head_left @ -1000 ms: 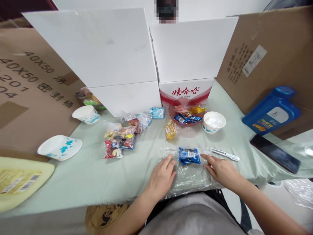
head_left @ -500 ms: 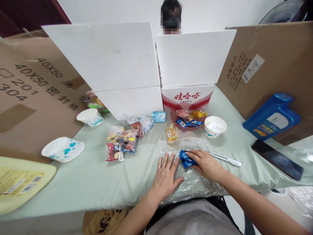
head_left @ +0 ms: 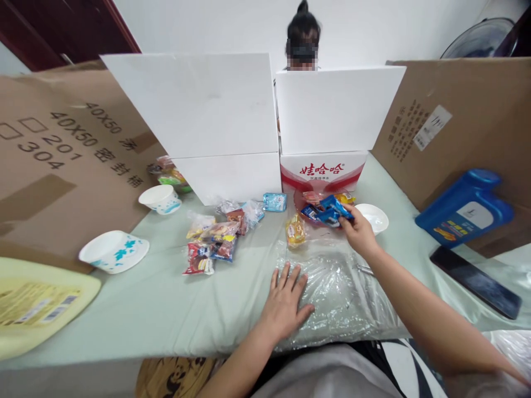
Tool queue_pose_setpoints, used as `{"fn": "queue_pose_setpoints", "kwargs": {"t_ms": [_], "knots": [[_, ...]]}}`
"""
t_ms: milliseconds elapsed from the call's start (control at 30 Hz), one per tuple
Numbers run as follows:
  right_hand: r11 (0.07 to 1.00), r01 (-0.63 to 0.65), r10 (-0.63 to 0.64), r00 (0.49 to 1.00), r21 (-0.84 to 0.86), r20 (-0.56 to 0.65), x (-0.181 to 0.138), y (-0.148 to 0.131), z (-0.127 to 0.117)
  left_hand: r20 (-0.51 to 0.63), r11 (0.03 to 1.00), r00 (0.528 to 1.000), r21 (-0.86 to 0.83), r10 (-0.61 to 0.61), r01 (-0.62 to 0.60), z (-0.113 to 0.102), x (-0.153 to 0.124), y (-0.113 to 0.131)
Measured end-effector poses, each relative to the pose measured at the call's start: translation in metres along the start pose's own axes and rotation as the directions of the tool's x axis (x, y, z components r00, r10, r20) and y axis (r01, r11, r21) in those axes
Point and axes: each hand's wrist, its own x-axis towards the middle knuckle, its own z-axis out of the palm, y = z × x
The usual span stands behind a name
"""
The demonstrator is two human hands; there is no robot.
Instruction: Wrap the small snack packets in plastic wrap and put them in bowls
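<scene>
My left hand (head_left: 284, 307) lies flat with fingers spread at the left edge of a clear plastic sheet (head_left: 332, 293). At the back right, my right hand (head_left: 360, 228) pinches a crumpled blue snack wrapper (head_left: 334, 209) over a reddish see-through plate (head_left: 297, 205). Other packets lie on that plate, among them a yellow-wrapped one (head_left: 345, 198). A yellow packaged snack (head_left: 295, 231) rests just left of the plate. Beside my right hand, a white paper bowl (head_left: 376, 216) is partly covered by it. My forearm hides most of a thin white-handled tool (head_left: 365, 269).
Several wrapped snacks (head_left: 215, 240) form a pile left of centre, with a light blue packet (head_left: 274, 202) behind. Paper bowls (head_left: 114, 251) and a yellow bottle (head_left: 45, 304) stand left. A blue bottle (head_left: 467, 210) and phone (head_left: 475, 282) are right. White boxes (head_left: 224, 105) wall the back; a person sits beyond.
My right hand has lifted the blue wrapper off the plastic sheet and carried it forward over the reddish plate. My left hand stays flat. The camera view has shifted slightly.
</scene>
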Motion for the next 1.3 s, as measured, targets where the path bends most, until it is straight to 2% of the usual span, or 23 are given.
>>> {"fn": "queue_pose_setpoints", "kwargs": {"t_ms": [67,200,267,367,433,533,600,700,800,900,967,1033,1100,1167,1233,1300], "knots": [[0.993,0.084,-0.086,0.996,-0.083,-0.021,0.016,0.000,0.004,0.012,1.000,1.000,0.008,-0.006,0.006,-0.001,0.000,0.000],[0.954,0.186,-0.164,0.980,-0.235,0.110,0.025,0.002,0.007,0.012,1.000,1.000,0.018,-0.001,0.001,-0.002,0.000,0.000],[0.924,0.254,-0.229,0.966,-0.286,0.121,0.015,0.001,0.005,0.003,1.000,1.000,0.018,0.005,-0.005,-0.001,-0.001,-0.001],[0.873,0.364,-0.326,0.931,-0.326,0.165,-0.018,-0.001,-0.001,-0.009,1.000,1.000,0.014,0.012,-0.011,0.000,-0.001,-0.002],[0.852,0.412,-0.314,0.895,-0.321,0.315,-0.046,-0.001,-0.004,-0.018,1.000,1.000,0.007,0.006,-0.006,-0.001,-0.001,-0.002],[0.797,0.456,-0.181,0.806,-0.396,0.564,-0.085,0.003,-0.005,-0.014,1.000,1.000,0.003,-0.020,0.020,-0.004,-0.001,0.001],[0.740,0.461,-0.065,0.774,-0.490,0.630,-0.103,0.007,-0.005,0.021,0.999,0.999,0.002,-0.039,0.039,-0.009,-0.004,0.002],[0.695,0.416,0.060,0.779,-0.586,0.624,-0.113,0.012,-0.006,0.075,0.997,0.994,0.002,-0.078,0.079,-0.017,-0.010,0.000],[0.685,0.389,0.108,0.783,-0.616,0.613,-0.108,0.014,-0.007,0.114,0.994,0.987,0.015,-0.113,0.112,-0.026,-0.016,-0.010],[0.690,0.372,0.071,0.819,-0.621,0.570,-0.100,0.012,-0.011,0.126,0.987,0.979,0.026,-0.160,0.158,-0.035,-0.022,-0.023],[0.721,0.345,0.002,0.866,-0.601,0.500,-0.098,0.007,-0.018,0.053,0.987,0.986,0.006,-0.160,0.160,-0.043,-0.029,-0.031],[0.781,0.355,-0.083,0.875,-0.513,0.477,-0.100,-0.002,-0.031,-0.053,0.993,0.993,-0.047,-0.109,0.107,-0.054,-0.039,-0.036],[0.836,0.416,-0.165,0.813,-0.358,0.559,-0.107,-0.010,-0.047,-0.079,0.993,0.996,-0.117,-0.030,0.021,-0.063,-0.052,-0.037],[0.861,0.461,-0.205,0.700,-0.214,0.684,-0.121,-0.013,-0.062,0.019,0.983,0.999,-0.176,0.047,-0.043,-0.069,-0.067,-0.035],[0.869,0.470,-0.186,0.598,-0.153,0.779,-0.139,-0.010,-0.073,0.155,0.977,0.981,-0.196,0.117,-0.086,-0.068,-0.080,-0.032],[0.863,0.474,-0.144,0.563,-0.175,0.814,-0.157,-0.003,-0.078,0.216,0.976,0.963,-0.177,0.162,-0.125,-0.063,-0.088,-0.030]]}}
